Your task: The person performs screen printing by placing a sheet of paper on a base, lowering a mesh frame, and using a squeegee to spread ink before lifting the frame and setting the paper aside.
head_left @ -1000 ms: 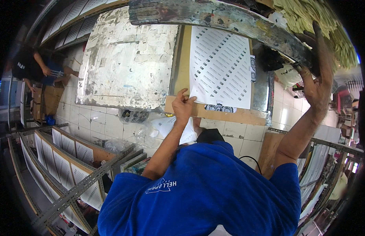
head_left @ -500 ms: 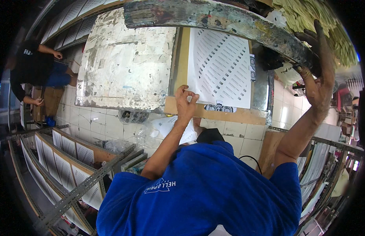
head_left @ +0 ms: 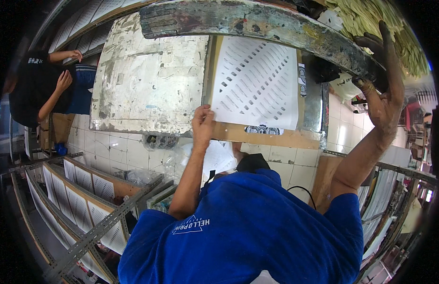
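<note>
A white sheet printed with slanting rows of small dark marks (head_left: 259, 78) lies a little askew on a tan board (head_left: 290, 138). My left hand (head_left: 203, 125) is closed at the sheet's lower left corner, fingers curled over its edge. Above the sheet's far edge runs a long paint-stained wooden bar (head_left: 238, 21). At the bar's right end my right hand (head_left: 385, 97) grips it, thumb below and some fingers over the top, the index finger stretched along. Strips with round black patterns (head_left: 263, 130) show under the sheet's near edge and beside its right edge.
A scuffed whitish panel (head_left: 150, 75) covers the table's left side. Metal racks (head_left: 94, 227) with boards of printed sheets stand lower left. A person in dark clothes (head_left: 39, 85) is at far left. Yellow-green strips (head_left: 399, 33) hang at the upper right; plastic bags lie on the tiled floor.
My left hand has moved left, and the sheet has shifted left and turned slightly with it. The bar's left end has shifted slightly left. The other person has raised their hands.
</note>
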Motion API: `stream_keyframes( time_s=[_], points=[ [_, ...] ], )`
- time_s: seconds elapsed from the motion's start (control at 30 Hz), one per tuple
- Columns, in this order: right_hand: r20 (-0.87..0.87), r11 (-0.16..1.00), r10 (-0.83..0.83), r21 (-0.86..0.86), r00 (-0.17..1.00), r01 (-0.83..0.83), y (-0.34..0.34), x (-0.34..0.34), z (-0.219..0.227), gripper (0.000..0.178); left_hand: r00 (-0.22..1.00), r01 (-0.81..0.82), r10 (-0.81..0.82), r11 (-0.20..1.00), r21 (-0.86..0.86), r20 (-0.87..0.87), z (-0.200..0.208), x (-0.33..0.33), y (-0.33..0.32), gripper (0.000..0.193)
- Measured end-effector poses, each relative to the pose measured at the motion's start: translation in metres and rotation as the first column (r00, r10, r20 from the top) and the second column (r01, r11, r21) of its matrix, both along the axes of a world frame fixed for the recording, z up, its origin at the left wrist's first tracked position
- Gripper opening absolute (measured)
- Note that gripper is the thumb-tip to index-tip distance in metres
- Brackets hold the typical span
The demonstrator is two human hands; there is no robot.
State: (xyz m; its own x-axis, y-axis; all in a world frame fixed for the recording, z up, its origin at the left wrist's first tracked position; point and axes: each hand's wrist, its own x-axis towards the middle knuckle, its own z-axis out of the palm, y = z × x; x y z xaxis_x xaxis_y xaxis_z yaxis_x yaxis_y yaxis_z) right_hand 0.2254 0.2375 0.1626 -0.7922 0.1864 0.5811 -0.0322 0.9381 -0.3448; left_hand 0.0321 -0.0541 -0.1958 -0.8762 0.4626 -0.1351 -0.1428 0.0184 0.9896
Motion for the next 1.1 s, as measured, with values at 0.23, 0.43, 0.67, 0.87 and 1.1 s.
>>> stream_keyframes(
  time_s=[0.23,0.43,0.67,0.87,1.1],
  points=[
    [-0.002,1.0,0.003,-0.009,1.0,-0.003,-0.002,-0.002,0.002,0.082,0.956,-0.139,0.115,0.987,0.074,0.27,-0.004,-0.045,-0.061,0.021],
    [-0.01,1.0,-0.006,-0.014,1.0,0.006,-0.001,-0.001,0.0,0.083,0.945,-0.189,0.172,0.981,0.035,0.277,-0.013,-0.076,-0.115,0.022],
    [-0.033,0.992,0.065,-0.104,0.997,-0.068,0.003,-0.001,0.001,0.082,0.919,-0.297,0.318,0.947,-0.12,0.232,-0.029,-0.104,-0.164,0.026],
    [-0.069,0.988,0.154,-0.021,0.986,-0.156,0.004,-0.005,0.011,0.092,0.87,-0.431,0.481,0.848,-0.308,0.106,0.007,-0.114,-0.163,0.024],
    [-0.343,0.999,-0.006,-0.041,0.939,-0.008,0.003,-0.025,0.0,0.103,0.498,-0.412,-0.053,0.864,-0.29,-0.865,0.045,-0.063,-0.014,0.041]
  ],
)
